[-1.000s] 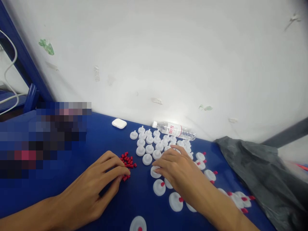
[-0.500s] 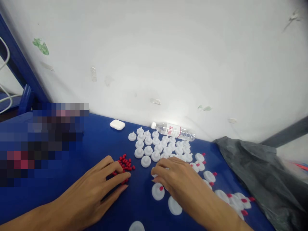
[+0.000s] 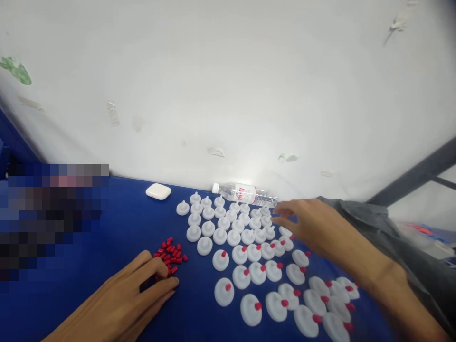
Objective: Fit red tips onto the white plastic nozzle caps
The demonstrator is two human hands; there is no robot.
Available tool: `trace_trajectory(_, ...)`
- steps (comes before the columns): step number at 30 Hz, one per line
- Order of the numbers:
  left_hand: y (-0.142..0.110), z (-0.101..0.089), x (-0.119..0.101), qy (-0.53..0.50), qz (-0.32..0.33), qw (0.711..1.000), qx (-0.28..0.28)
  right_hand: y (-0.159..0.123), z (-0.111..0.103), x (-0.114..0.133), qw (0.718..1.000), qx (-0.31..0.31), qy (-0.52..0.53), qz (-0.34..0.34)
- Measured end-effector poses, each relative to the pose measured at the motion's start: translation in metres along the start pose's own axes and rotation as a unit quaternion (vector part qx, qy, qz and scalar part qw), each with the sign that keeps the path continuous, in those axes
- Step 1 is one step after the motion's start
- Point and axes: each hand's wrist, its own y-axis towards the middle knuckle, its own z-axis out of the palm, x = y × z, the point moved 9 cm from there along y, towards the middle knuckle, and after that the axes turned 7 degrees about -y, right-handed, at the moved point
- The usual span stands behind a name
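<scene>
Head view: nearer me than the bottle point(image 3: 245, 194), white discs point(image 3: 233, 237) and, left of it, red caps point(image 3: 174, 253) looked light, best pinched edgewise; I couldn't tell whether my left grip point(image 3: 128, 295) held one. My right grip point(image 3: 313, 222) hung parted by the bottle's base.

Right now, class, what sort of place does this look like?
Perhaps an improvised workspace: a blue surface beside a white wall holds grouped white discs and a pile of small red pieces.

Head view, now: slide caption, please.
Left hand at a pile of red caps, right hand beside white discs and a bottle lying on a blue table.
</scene>
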Motion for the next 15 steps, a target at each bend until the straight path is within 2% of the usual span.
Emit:
trace_trajectory(3,-0.006,0.005,0.004,-0.008,-0.013,1.0,0.001,0.007,0.028,-0.015,0.998,0.061,0.02,-0.003)
trace_trajectory(7,-0.009,0.002,0.007,-0.015,-0.042,0.999,-0.02,0.01,0.05,-0.01,0.994,0.093,0.055,-0.017)
trace_trajectory(10,-0.004,-0.007,0.008,-0.059,-0.07,0.994,-0.051,0.011,0.053,-0.004,0.992,0.109,0.064,-0.014)
trace_trajectory(15,0.009,-0.023,0.002,-0.095,-0.045,0.992,-0.072,0.007,0.037,-0.012,0.992,0.11,0.064,0.002)
